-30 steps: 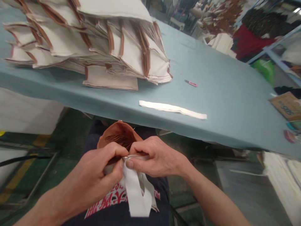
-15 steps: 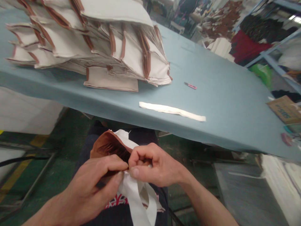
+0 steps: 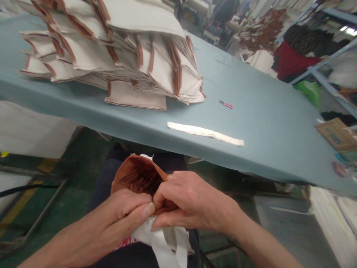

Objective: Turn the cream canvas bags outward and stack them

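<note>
Brown-lined white fabric [image 3: 122, 176] sits over the lap [image 3: 102, 182], its edge apparently pinched by the nearly closed fingers [image 3: 143, 214] of left hand [image 3: 117, 214] and right hand [image 3: 192, 203]; keep layers flush there (the pinch is partly hidden), white strap [image 3: 161, 247] hanging clear.

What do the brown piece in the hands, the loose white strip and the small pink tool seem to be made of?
Brown piece: probably matte woven cloth; it creases and gathers softly.
Loose strip: likely matte fabric tape; it lies flat with slight waves.
Small tool: pink end perhaps plastic, grey tip perhaps metal, by colour; finish unclear.
</note>
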Demonstrator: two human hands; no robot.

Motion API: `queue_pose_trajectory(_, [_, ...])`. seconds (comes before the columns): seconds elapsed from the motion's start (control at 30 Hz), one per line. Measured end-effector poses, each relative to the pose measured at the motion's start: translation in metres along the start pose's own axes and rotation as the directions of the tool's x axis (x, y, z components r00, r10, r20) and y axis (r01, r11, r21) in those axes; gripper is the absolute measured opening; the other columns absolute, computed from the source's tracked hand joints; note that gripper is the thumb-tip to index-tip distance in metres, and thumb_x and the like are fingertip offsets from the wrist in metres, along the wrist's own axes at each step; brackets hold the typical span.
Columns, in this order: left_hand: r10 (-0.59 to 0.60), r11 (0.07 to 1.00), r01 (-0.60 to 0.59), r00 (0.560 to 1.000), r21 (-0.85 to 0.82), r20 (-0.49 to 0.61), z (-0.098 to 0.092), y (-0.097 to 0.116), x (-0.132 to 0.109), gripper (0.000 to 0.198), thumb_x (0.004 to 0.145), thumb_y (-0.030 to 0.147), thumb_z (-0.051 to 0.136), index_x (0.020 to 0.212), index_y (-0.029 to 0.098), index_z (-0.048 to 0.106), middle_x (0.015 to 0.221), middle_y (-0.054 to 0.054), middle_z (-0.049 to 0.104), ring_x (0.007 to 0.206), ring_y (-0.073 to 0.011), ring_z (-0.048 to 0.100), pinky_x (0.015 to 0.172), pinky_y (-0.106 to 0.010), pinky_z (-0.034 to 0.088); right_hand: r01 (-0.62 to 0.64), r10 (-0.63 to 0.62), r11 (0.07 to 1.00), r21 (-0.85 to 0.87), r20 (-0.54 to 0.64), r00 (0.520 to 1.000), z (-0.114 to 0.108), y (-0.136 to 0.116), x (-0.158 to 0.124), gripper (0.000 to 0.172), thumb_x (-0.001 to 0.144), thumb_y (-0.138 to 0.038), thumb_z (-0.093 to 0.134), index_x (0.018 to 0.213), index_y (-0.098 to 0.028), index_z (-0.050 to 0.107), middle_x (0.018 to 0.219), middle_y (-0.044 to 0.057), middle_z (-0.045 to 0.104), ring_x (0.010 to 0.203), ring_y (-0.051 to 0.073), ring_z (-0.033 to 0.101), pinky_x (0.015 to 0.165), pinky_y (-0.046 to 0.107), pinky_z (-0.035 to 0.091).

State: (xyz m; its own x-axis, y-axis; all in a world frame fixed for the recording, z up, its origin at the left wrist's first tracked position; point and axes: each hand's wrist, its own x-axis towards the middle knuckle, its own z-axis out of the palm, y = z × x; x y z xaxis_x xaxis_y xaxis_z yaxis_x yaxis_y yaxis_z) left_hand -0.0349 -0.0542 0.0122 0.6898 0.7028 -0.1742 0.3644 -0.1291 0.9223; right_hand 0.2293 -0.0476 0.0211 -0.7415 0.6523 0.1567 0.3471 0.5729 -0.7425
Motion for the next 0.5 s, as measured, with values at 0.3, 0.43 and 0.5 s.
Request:
queue_pose_trajectory(0.3, [-0.234, 0.963, 0.216, 0.967, -0.161, -0.102, 0.032, -0.009, -0.024, 0.046, 0.118, 0.053, 0.053, 0.095, 0.033, 0.088, 0.090, 0.001, 0.085, 0.087, -0.0208, 0.079, 0.085, -0.023, 0.066, -0.026, 0.020, 0.982, 0.188, 0.034, 0.999, 0.020, 0.016, -0.001, 0.063, 0.118, -0.078, 0.051, 0.087, -0.024, 0.065, 0.071, -0.001, 0.069, 0.065, 0.015, 0.062, 0.065, 0.029, 0.040])
queue_pose_trajectory(0.43, [-0.155, 0.984, 0.147, 0.984, -0.100, -0.085, 0.031, -0.006, -0.017, 0.048, 0.114, 0.056, 0.056, 0.085, 0.031, 0.084, 0.083, 0.001, 0.082, 0.079, -0.0205, 0.076, 0.076, -0.023, 0.064, -0.010, 0.015, 0.982, 0.186, -0.027, 1.000, 0.016, 0.013, 0.000, 0.071, 0.124, -0.073, 0.028, 0.087, -0.024, 0.064, 0.074, 0.002, 0.070, 0.069, 0.017, 0.064, 0.068, 0.030, 0.043])
queue_pose_trajectory(0.5, [-0.074, 0.996, 0.072, 0.996, -0.043, -0.042, 0.028, -0.009, -0.009, 0.046, 0.112, 0.054, 0.058, 0.080, 0.030, 0.081, 0.078, 0.002, 0.079, 0.073, -0.0198, 0.074, 0.071, -0.023, 0.062, -0.039, 0.041, 0.986, 0.161, -0.004, 0.999, 0.015, 0.013, 0.002, 0.067, 0.124, -0.070, 0.032, 0.087, -0.024, 0.064, 0.075, 0.002, 0.070, 0.069, 0.017, 0.065, 0.069, 0.030, 0.043])
